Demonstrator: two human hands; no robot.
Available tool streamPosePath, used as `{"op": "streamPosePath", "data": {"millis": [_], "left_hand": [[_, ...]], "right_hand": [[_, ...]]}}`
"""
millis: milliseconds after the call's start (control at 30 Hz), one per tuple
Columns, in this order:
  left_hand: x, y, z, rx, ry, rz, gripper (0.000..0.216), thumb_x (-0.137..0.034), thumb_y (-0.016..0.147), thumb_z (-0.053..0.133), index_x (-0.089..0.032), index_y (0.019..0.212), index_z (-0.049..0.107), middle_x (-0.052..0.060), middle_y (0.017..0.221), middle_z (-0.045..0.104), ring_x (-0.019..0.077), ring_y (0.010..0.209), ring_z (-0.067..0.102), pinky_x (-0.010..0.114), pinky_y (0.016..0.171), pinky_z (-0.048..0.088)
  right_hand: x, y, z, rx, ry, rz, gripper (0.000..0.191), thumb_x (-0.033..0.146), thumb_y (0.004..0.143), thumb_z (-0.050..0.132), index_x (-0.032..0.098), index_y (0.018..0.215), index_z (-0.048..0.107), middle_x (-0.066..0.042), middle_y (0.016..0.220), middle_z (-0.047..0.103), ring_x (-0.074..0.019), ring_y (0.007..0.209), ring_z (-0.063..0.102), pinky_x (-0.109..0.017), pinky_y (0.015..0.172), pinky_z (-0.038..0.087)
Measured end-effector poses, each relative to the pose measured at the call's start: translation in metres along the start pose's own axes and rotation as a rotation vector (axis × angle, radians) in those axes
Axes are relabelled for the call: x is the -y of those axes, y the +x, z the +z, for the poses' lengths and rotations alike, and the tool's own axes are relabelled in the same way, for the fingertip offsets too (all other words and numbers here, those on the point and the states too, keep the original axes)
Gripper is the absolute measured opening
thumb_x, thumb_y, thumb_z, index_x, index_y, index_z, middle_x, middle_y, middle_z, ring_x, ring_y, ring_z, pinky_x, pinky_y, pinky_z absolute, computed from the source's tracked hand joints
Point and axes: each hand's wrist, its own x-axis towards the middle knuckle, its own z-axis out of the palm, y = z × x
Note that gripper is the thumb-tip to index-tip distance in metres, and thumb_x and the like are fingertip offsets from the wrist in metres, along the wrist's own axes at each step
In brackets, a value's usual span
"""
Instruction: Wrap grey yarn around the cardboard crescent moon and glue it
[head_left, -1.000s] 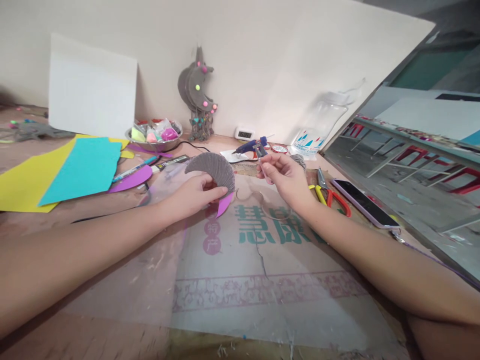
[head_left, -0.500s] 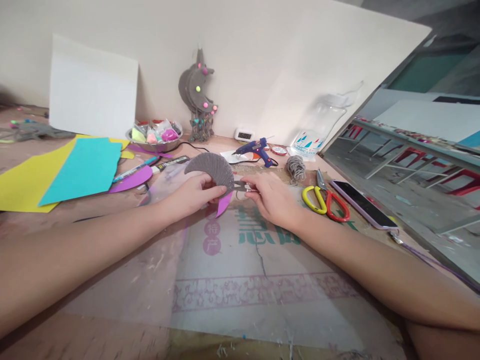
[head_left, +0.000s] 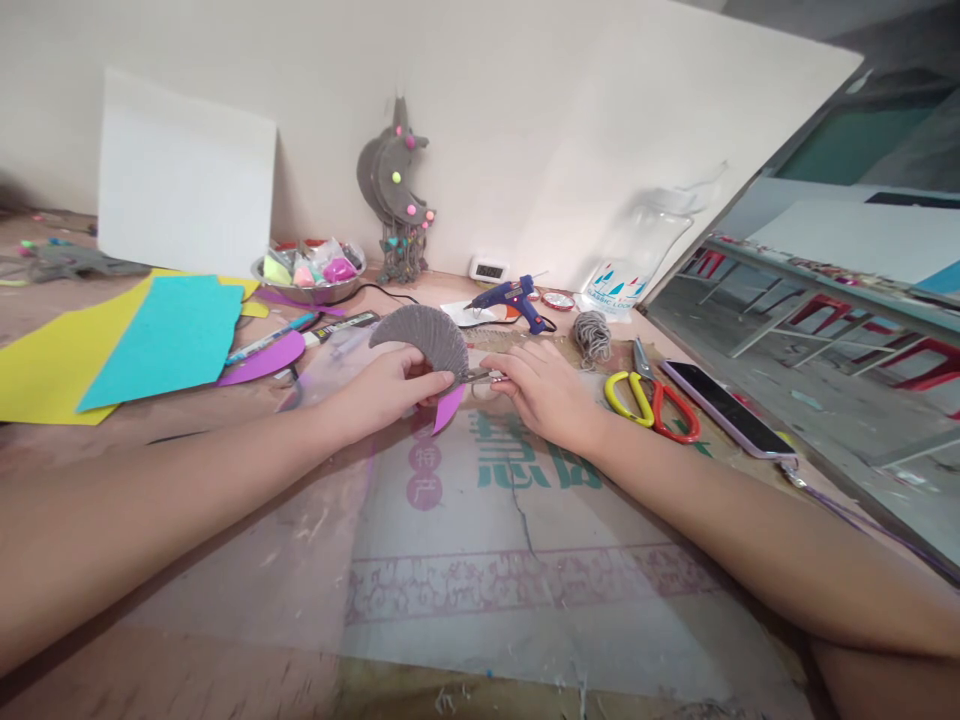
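My left hand (head_left: pixel 401 385) pinches a crescent (head_left: pixel 424 335) wound with grey yarn, thumb in front and fingers behind. Below the thumb a bare purple tip (head_left: pixel 448 408) of the crescent sticks out. At its right edge, my right hand (head_left: pixel 544 390) is closed on what look like small metal snips (head_left: pixel 480 376), whose narrow end meets the yarn-covered edge. The fingers hide most of this tool. Under both hands lies a translucent plastic sheet (head_left: pixel 480 640) with printed characters. A ball of grey yarn (head_left: pixel 592 338) rests beyond my right hand.
Large scissors (head_left: pixel 651 400) and a phone (head_left: pixel 727 408) lie at the right. A blue glue gun (head_left: pixel 514 298), a small clock (head_left: pixel 489 269) and a bowl (head_left: pixel 307 290) stand behind. Cyan foam sheet (head_left: pixel 161 340) lies left. A decorated moon (head_left: pixel 394 180) hangs on the board.
The parted blades of the small snips have come together at the crescent's edge. My right fingers have closed slightly; my left hand and the crescent stay in place.
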Motion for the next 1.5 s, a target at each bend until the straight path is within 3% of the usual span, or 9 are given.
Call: {"op": "streamPosePath", "data": {"millis": [267,500,767,967,1500], "left_hand": [[0.008,0.001,0.005,0.046,-0.199,-0.054,0.031,-0.041,0.078,0.06,-0.018,0.06,0.049,-0.002,0.06,0.051,0.0095,0.048,0.049,0.024,0.044,0.043],[0.007,-0.001,0.005,0.033,-0.212,-0.058,0.031,-0.04,0.078,0.062,-0.019,0.058,0.049,-0.001,0.057,0.054,0.0114,0.047,0.052,0.027,0.046,0.043],[0.013,0.002,0.007,0.08,-0.342,-0.042,0.032,-0.038,0.08,0.061,-0.017,0.06,0.046,-0.003,0.059,0.049,0.0089,0.048,0.051,0.023,0.044,0.042],[0.014,-0.001,0.012,0.035,-0.49,-0.081,0.029,-0.037,0.079,0.062,-0.018,0.065,0.046,-0.004,0.063,0.049,0.0077,0.05,0.05,0.021,0.045,0.042],[0.008,-0.001,0.006,0.091,-0.345,-0.058,0.029,-0.036,0.079,0.058,-0.017,0.06,0.049,-0.003,0.059,0.048,0.0089,0.05,0.048,0.021,0.046,0.039]], "right_hand": [[-0.001,0.0,0.001,-0.013,-0.012,-0.023,0.029,0.03,0.097,0.035,0.015,0.107,0.057,-0.009,0.086,0.061,-0.0211,0.079,0.049,-0.033,0.073,0.033],[-0.002,-0.001,0.002,-0.019,0.007,-0.011,0.027,0.03,0.097,0.036,0.016,0.104,0.058,-0.007,0.083,0.062,-0.0208,0.077,0.05,-0.033,0.072,0.034],[-0.006,-0.002,0.006,-0.144,0.178,0.123,0.03,0.031,0.096,0.04,0.019,0.12,0.053,-0.009,0.104,0.064,-0.0231,0.096,0.056,-0.036,0.082,0.04],[-0.011,-0.002,0.008,-0.157,0.181,0.132,0.029,0.029,0.095,0.043,0.018,0.12,0.054,-0.009,0.103,0.065,-0.0229,0.094,0.056,-0.036,0.081,0.041],[-0.009,-0.002,0.007,-0.12,0.132,0.111,0.03,0.026,0.094,0.045,0.02,0.123,0.052,-0.007,0.1,0.065,-0.0228,0.095,0.056,-0.035,0.08,0.039]]}}
